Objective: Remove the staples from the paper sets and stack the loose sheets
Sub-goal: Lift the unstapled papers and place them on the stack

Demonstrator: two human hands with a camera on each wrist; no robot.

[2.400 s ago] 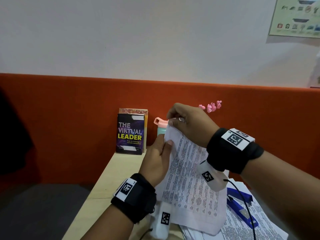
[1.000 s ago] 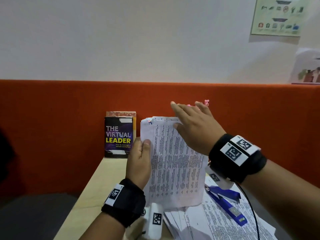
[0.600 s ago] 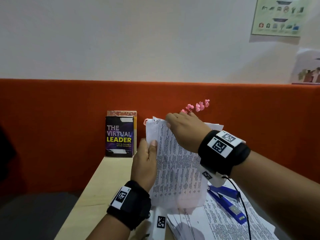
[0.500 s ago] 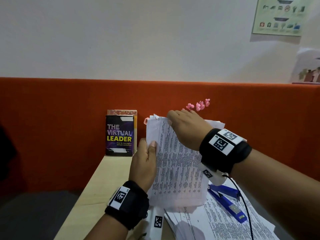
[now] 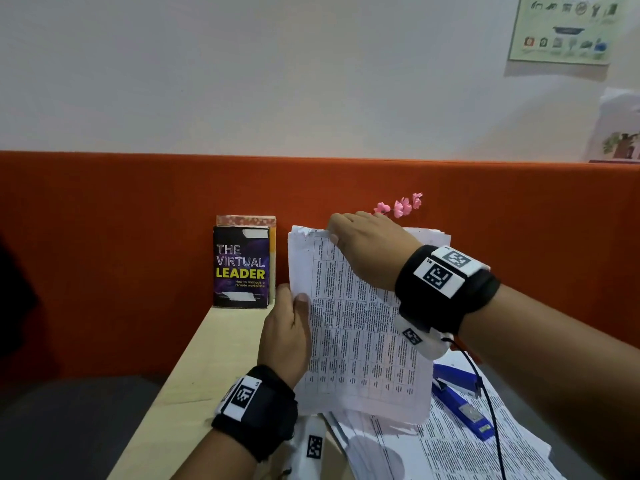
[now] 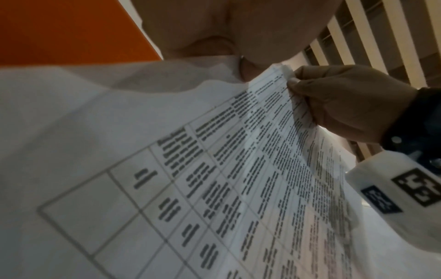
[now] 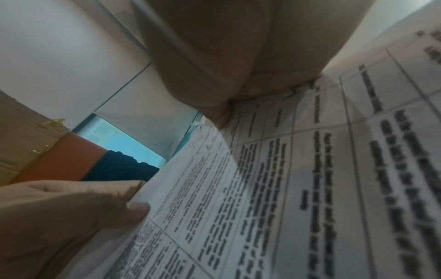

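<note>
A set of printed sheets [image 5: 353, 334] with tables of text is held upright above the desk. My left hand [image 5: 289, 327] grips its left edge, thumb on the front. My right hand [image 5: 367, 247] pinches the top edge near the ragged top left corner; in the left wrist view the right hand [image 6: 346, 105] pinches that edge between thumb and fingers. In the right wrist view the sheets [image 7: 286, 188] fill the picture, with the left hand [image 7: 71, 217] on their edge. More printed sheets [image 5: 450, 448] lie in a loose pile on the desk. No staple is visible.
A blue stapler [image 5: 460, 400] lies on the pile at the right. A book [image 5: 240, 266] stands against the orange partition [image 5: 104, 237] at the back of the wooden desk [image 5: 194, 375]. Pink flowers [image 5: 400, 206] show behind my right hand.
The right hand went from pinching the set's top corner, to lying flat and open on the page, to pinching the top edge. The sheets now stand more upright, and the left hand's grip is unchanged.
</note>
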